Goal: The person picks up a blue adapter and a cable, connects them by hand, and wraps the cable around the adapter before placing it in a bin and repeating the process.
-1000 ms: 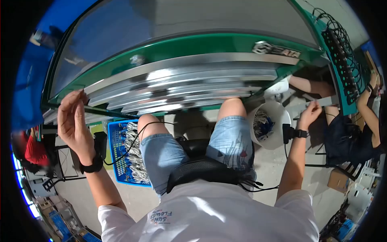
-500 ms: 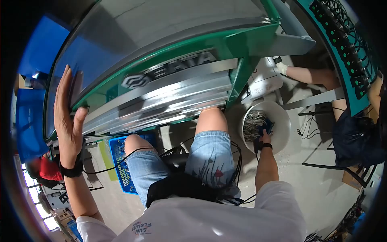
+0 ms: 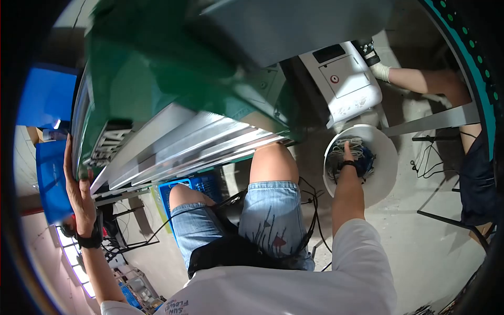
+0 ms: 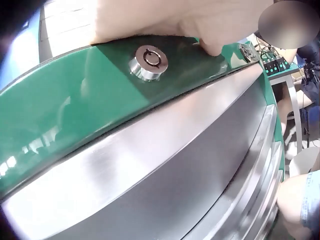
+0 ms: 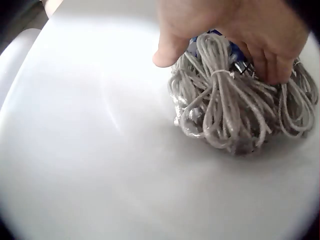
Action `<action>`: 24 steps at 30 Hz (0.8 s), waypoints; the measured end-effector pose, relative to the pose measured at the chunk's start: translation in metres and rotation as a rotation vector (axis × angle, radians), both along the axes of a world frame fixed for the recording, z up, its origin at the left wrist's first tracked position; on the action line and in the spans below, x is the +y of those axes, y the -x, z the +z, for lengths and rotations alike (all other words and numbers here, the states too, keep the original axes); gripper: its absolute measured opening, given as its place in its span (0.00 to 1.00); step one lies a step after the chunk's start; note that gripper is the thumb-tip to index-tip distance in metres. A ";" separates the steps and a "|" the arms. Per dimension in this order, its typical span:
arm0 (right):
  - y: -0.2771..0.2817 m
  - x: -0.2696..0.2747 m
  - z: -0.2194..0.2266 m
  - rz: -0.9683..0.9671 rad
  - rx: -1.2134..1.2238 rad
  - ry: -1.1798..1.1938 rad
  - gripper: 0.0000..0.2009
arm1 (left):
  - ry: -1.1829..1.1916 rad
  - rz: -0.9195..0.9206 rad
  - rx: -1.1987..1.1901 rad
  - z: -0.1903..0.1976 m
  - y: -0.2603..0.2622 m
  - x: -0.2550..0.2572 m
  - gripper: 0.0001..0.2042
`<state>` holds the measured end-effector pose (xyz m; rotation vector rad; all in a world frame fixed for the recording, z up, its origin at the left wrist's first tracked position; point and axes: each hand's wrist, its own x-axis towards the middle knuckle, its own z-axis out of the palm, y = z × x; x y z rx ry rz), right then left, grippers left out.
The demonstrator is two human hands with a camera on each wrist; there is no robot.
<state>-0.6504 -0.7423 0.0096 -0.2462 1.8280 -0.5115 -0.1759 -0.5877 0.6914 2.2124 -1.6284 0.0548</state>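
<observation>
My left hand [image 3: 81, 202] rests with straight fingers along the edge of a green tool cabinet [image 3: 147, 79] with silver drawer fronts. In the left wrist view, part of that hand lies above a round metal lock [image 4: 151, 59] on the cabinet's green border. My right hand [image 3: 347, 153] reaches down into a white bucket [image 3: 387, 165]. Seen from the right wrist, its thumb and fingers are spread over tied bundles of grey cable [image 5: 220, 95], the thumb reaching to the left of them. Blue parts show beneath the palm, and some fingertips are hidden among the bundles.
A blue basket [image 3: 207, 185] stands on the floor below the cabinet, near my knees. Beyond the bucket is a white machine [image 3: 349, 79], with another person's gloved hand [image 3: 379, 69] beside it. Black cables [image 3: 315, 210] hang around my lap.
My right hand has moved from beside the bucket down into it, onto the cable bundles. My left hand has come to the cabinet's edge, and the view has swung to the right.
</observation>
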 end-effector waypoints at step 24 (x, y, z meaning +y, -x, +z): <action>0.015 -0.003 -0.142 -0.015 -0.156 -0.219 0.36 | 0.009 0.072 0.019 0.002 -0.045 0.037 0.40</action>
